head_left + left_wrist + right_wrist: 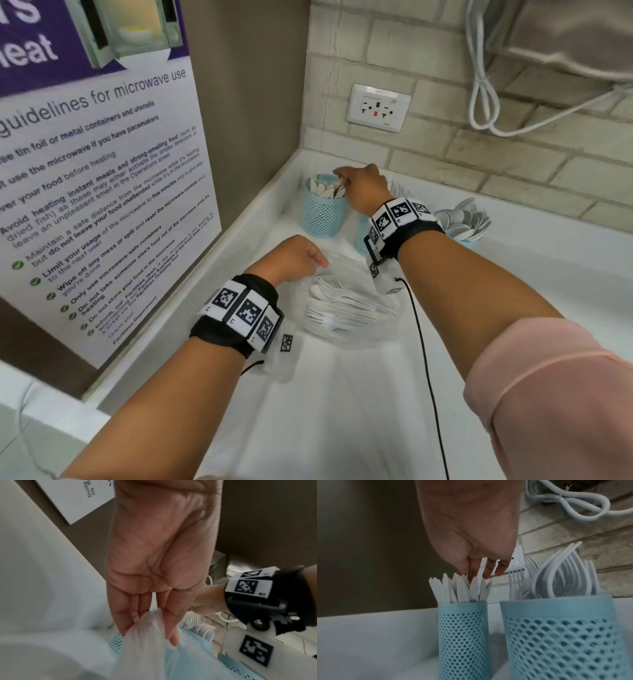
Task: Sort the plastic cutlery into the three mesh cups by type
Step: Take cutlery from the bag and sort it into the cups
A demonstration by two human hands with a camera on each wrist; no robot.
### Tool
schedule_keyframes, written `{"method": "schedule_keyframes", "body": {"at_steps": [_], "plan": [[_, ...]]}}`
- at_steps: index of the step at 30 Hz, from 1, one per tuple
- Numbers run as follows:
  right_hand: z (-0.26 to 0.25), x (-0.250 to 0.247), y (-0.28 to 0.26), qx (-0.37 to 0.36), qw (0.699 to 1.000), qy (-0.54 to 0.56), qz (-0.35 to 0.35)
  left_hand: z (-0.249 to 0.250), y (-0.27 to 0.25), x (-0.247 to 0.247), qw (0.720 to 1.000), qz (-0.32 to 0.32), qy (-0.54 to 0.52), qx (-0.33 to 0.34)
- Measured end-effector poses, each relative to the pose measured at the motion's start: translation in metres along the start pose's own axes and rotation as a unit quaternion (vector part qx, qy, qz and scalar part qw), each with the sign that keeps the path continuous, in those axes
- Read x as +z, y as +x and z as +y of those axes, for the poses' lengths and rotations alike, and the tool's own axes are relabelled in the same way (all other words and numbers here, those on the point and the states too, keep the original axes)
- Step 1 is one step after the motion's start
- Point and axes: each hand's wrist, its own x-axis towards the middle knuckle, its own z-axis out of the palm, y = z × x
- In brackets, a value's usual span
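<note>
Three blue mesh cups stand at the back of the white counter. The left cup (323,216) (463,635) is full of white knives. Forks fill the middle cup (565,635), mostly hidden behind my right wrist in the head view. The right cup (469,244) holds spoons (462,219). My right hand (346,180) hovers over the knife cup and pinches a white knife (483,564) whose lower end is among the others. My left hand (308,262) pinches the edge of a clear plastic bag (356,270) (154,649) that holds loose forks and spoons (342,305).
A poster (102,188) covers the left wall beside the counter (342,411). A wall socket (378,108) and a looped white cord (486,96) hang on the brick wall behind the cups. A thin black cable (424,359) runs from my right wrist along the counter.
</note>
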Motion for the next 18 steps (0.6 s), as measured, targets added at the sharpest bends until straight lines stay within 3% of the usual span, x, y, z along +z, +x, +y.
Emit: {"method": "schedule_keyframes", "body": {"at_steps": [3,4,5,7,9,11,13,18], "plan": [[-0.01,-0.022,-0.008,0.015,0.994,0.09,0.063,-0.001,-0.001,-0.001,1.0,0.0,0.012,0.008],[-0.013,-0.032,-0.012,0.029,0.99,0.129,0.054,-0.001,-0.002,-0.001,1.0,-0.001,0.021,0.007],[-0.015,-0.042,-0.019,0.041,0.989,0.144,0.009,-0.001,-0.002,0.0,0.999,-0.004,0.031,0.004],[-0.021,-0.058,-0.037,0.041,0.979,0.103,-0.172,-0.001,-0.002,0.001,0.999,-0.001,0.047,-0.001],[-0.026,-0.059,-0.056,0.019,0.927,0.061,-0.368,0.0,-0.002,0.004,0.998,0.014,0.057,0.0],[-0.026,-0.042,-0.069,0.033,0.879,0.042,-0.473,0.0,-0.001,0.005,0.998,0.032,0.056,0.001],[-0.027,-0.019,-0.081,0.032,0.878,-0.004,-0.477,-0.001,-0.001,0.007,0.998,0.044,0.05,0.003],[-0.021,0.029,-0.111,-0.004,0.93,-0.133,-0.344,-0.004,-0.004,0.011,0.998,0.055,0.034,0.017]]}}
